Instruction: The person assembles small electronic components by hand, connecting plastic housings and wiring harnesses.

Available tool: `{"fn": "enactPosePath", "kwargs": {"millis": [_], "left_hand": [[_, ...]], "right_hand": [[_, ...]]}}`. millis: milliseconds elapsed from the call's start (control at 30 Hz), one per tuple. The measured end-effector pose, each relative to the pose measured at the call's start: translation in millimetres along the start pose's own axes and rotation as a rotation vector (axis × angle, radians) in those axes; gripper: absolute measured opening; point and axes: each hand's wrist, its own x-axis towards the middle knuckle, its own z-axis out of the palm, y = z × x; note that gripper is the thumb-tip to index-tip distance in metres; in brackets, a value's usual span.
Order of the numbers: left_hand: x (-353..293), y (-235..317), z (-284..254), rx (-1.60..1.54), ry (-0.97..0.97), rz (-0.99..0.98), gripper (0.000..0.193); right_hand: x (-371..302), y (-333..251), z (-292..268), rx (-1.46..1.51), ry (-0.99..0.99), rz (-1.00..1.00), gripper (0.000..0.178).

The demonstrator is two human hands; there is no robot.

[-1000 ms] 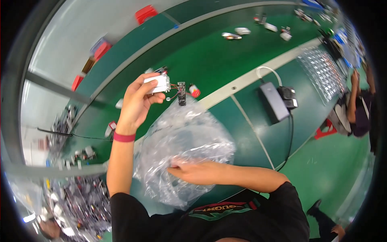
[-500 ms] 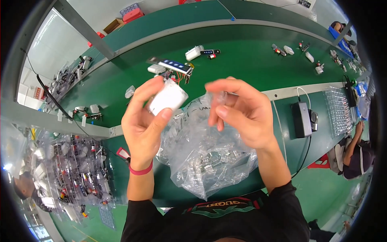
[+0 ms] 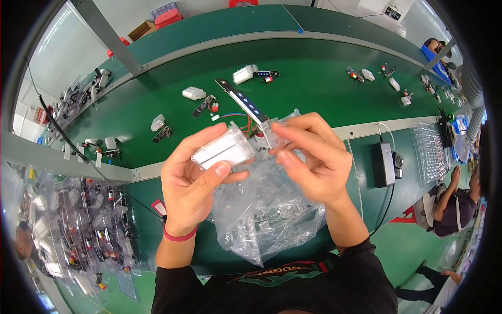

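Case (image 3: pixel 225 152): white, with a clear end, held up over the far left part of the bag (image 3: pixel 235 196), the landmark here. Left hand (image 3: pixel 188 186) grips it, thumb on the near face, fingers curled around the other side. Right hand (image 3: pixel 323 165), over the bag's far right part, pinches a clear piece (image 3: pixel 272 137) between thumb and fingers, just beside the case's clear end. Red and blue wires (image 3: pixel 242 115) show between case and strip. The strip (image 3: pixel 246 103), dark with pale marks, slants away beyond the bag, its near end at the clear piece (touching or merely behind it, cannot tell).

Bag: clear, crumpled, small clear parts (image 3: pixel 277 217) showing through. Red band (image 3: pixel 180 235) on the left wrist, left of the bag.

Beyond the bag, on the green bench (image 3: pixel 308 73): a second white case (image 3: pixel 243 74) near a short strip (image 3: pixel 266 74). Beyond and left of the bag: another white case (image 3: pixel 194 93) near a dark board (image 3: pixel 203 107).

Right of the bag: black box (image 3: pixel 383 166) with a cable (image 3: pixel 389 204); farther right, clear tray (image 3: pixel 431 144), then a co-worker (image 3: pixel 454 212). Well left of the bag: a dense spread of bagged parts (image 3: pixel 89 225).
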Motion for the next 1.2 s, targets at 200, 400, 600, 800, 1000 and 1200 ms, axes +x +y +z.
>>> {"fn": "enactPosePath", "kwargs": {"millis": [200, 400, 600, 800, 1000, 1200], "left_hand": [[-2, -2, -5, -0.010, -0.071, 0.035, 0.036], [-2, -3, -4, -0.019, -0.082, 0.023, 0.035], [-2, -4, -5, -0.018, -0.092, 0.033, 0.034], [-4, -10, -11, 0.036, -0.105, 0.099, 0.035], [-3, -9, -13, 0.168, -0.136, 0.257, 0.032], [-3, -5, -17, 0.119, -0.194, 0.199, 0.027]], "right_hand": [[-5, -7, 12, 0.333, 0.065, 0.185, 0.035], [-8, -6, 12, 0.383, 0.012, 0.209, 0.036], [-9, -9, 18, 0.443, 0.035, 0.225, 0.035], [-13, -8, 24, 0.484, 0.039, 0.241, 0.030], [-22, -4, 27, 0.919, 0.029, 0.655, 0.032], [-27, 6, 33, 1.029, -0.287, 0.679, 0.059]]}}
